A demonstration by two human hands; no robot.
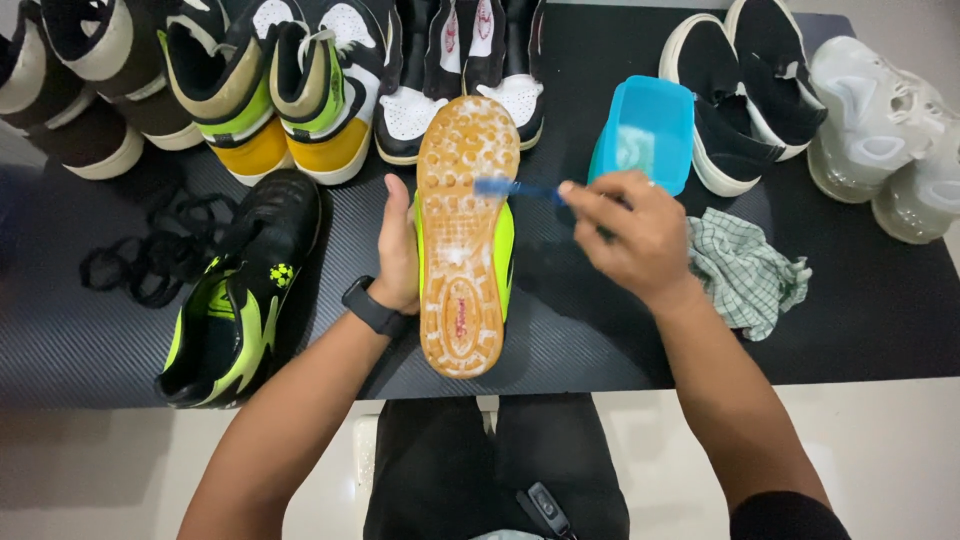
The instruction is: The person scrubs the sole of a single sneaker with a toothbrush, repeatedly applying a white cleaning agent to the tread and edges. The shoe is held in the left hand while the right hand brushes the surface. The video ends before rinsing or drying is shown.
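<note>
My left hand (pixel 398 252) grips the side of a neon green shoe (pixel 460 230) held sole up over the black table; its tan studded sole is covered in white foam. A black watch sits on that wrist. My right hand (pixel 635 238) holds a blue toothbrush (pixel 515 188), with the bristle end lying on the sole near the toe. Its matching black and green shoe (pixel 240 290) lies on its side to the left, with loose black laces (pixel 150 255) beside it.
A blue tub (pixel 645 130) with soapy water stands behind my right hand. A checked cloth (pixel 745 270) lies to the right. Several pairs of shoes line the back of the black table mat (pixel 870 300), including white ones (pixel 880 125) at far right.
</note>
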